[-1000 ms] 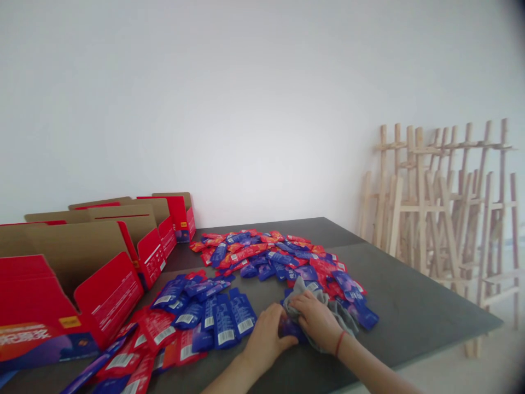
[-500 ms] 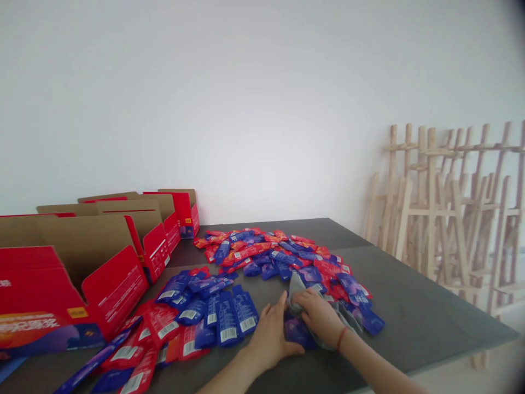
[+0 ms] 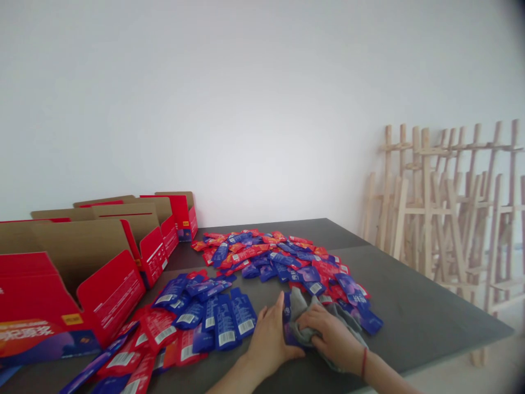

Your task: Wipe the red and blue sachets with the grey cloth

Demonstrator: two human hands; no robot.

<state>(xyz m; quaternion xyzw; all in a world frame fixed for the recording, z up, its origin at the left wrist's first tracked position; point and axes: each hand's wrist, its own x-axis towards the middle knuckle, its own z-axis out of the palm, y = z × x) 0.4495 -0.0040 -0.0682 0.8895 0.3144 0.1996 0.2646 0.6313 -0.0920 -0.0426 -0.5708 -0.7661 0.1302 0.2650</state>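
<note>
My left hand [image 3: 268, 340] is braced along the left edge of a blue-purple packet [image 3: 288, 314], with the fingers at its upper end and the thumb across its lower end. Much of that packet is covered by my right hand [image 3: 328, 331], which is closed on a bunched grey cloth [image 3: 344, 317] and presses it onto the packet's face. To the left of my left hand lie several blue packets [image 3: 225, 323] with barcodes showing, overlapping red packets [image 3: 159, 328]. A loose heap of red and blue packets [image 3: 262, 254] spreads beyond my hands, reaching round to the right of the cloth.
Several open red cardboard boxes [image 3: 110, 279] stand in a row along the left of the dark table [image 3: 414, 295]. The table's right edge slopes away towards wooden easels [image 3: 426, 213] by the white wall [image 3: 254, 109].
My right hand and the cloth have slid slightly right and down over the packet, uncovering its upper left part. My left hand stays in place. The view has shifted slightly.
</note>
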